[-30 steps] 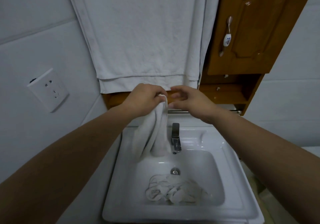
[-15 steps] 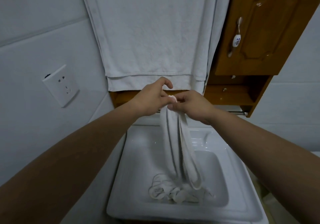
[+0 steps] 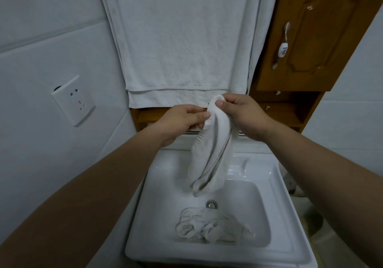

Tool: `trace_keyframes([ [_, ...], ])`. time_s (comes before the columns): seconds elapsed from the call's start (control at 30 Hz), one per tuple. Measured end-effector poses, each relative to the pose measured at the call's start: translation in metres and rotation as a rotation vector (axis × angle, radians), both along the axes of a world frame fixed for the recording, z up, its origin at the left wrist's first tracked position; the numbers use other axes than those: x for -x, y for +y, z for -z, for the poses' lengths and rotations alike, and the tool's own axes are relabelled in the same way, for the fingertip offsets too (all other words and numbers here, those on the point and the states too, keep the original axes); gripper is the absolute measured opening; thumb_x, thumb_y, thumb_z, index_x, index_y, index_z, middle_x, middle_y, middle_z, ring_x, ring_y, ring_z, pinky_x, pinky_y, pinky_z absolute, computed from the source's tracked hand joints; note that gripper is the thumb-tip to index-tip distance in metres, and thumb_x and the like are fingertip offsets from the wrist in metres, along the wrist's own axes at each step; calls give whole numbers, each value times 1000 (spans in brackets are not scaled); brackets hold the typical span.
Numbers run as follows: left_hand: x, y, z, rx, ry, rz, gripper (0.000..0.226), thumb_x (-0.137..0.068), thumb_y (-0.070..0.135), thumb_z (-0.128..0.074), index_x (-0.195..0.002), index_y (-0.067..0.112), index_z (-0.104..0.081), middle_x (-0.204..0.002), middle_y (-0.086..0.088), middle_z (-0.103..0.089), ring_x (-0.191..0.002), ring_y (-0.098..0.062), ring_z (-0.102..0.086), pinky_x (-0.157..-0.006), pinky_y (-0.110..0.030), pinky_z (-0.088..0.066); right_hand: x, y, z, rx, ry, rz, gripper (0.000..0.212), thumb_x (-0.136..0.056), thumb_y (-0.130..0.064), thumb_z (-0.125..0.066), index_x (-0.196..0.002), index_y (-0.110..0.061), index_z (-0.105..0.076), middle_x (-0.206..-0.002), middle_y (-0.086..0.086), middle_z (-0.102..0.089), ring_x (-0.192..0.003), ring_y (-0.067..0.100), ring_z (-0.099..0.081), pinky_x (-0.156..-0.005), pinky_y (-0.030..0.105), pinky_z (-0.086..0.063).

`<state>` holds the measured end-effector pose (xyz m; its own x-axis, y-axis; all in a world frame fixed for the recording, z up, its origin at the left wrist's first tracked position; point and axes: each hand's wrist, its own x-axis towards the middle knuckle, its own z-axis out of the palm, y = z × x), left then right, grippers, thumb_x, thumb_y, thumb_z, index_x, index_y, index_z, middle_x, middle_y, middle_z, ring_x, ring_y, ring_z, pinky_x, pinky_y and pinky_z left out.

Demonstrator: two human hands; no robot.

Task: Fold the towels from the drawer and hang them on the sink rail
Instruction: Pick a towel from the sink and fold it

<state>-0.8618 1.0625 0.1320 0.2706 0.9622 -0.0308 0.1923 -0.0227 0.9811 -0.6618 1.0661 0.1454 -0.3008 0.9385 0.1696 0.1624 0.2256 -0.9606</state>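
A small white towel [image 3: 209,156] is held hanging over the sink [image 3: 290,216], its top pinched in the grip of the left hand [image 3: 182,118] and clamped in that of the right hand [image 3: 242,114]. A crumpled towel [image 3: 211,228] is seen lying in the basin.

Held towel [image 3: 209,154] above sink [image 3: 157,195]; crumpled towel [image 3: 207,226] in sink; hanging towel [image 3: 182,40] behind; cabinet [image 3: 321,35] right; socket [image 3: 72,100] left.
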Motion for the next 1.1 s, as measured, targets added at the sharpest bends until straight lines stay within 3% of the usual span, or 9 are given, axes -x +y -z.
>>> trace_keyframes([
  [0.13,-8,-4,5,-5,-71,71,28,-86,21,-73,-113,12,-71,-109,-4,-74,-106,-20,-68,-98,-38,-50,5,-3,-1,1,11,-55,27,-102,-20,-54,-110,0,-69,-108,26,-69,-95,31,-67,-93,55,-53],
  [0.23,-12,-7,7,-5,-90,42,29,-84,15,-74,-111,4,-71,-107,-8,-75,-103,-22,-70,-96,-39,-53,6,-4,-2,-31,1,-22,27,-103,-21,-52,-109,0,-68,-106,24,-69,-90,25,-67,-89,50,-55],
  [0.47,-17,-17,23,71,-218,71,29,-89,15,-67,-115,2,-67,-114,-13,-71,-108,-26,-67,-98,-41,-52,10,-4,-3,-81,1,-8,30,-103,-21,-52,-104,6,-64,-90,14,-64,-82,21,-60,-76,38,-50],
  [0.63,-21,-25,25,106,-264,125,31,-91,16,-64,-120,6,-63,-118,-13,-69,-111,-28,-65,-96,-40,-53,9,-2,-9,-72,30,6,29,-102,-23,-53,-108,1,-67,-97,15,-68,-88,20,-64,-82,38,-54],
  [0.77,-17,-27,34,97,-92,132,25,-88,17,-70,-110,8,-70,-110,-8,-73,-105,-26,-69,-97,-45,-52,3,1,-14,-22,113,58,22,-102,-25,-54,-107,-13,-72,-100,5,-74,-93,19,-69,-86,38,-57],
  [0.93,-13,-32,44,100,35,80,29,-86,28,-73,-110,12,-73,-105,0,-75,-98,-18,-71,-96,-44,-53,-7,4,-17,24,185,106,21,-102,-26,-53,-112,-18,-70,-103,-3,-76,-95,11,-72,-81,27,-57],
  [1.1,-5,-38,59,94,111,145,33,-82,28,-78,-113,19,-72,-109,2,-74,-101,-16,-70,-92,-39,-55,-18,10,-23,62,299,240,21,-101,-32,-55,-110,-21,-70,-109,2,-75,-105,19,-69,-91,38,-56],
])
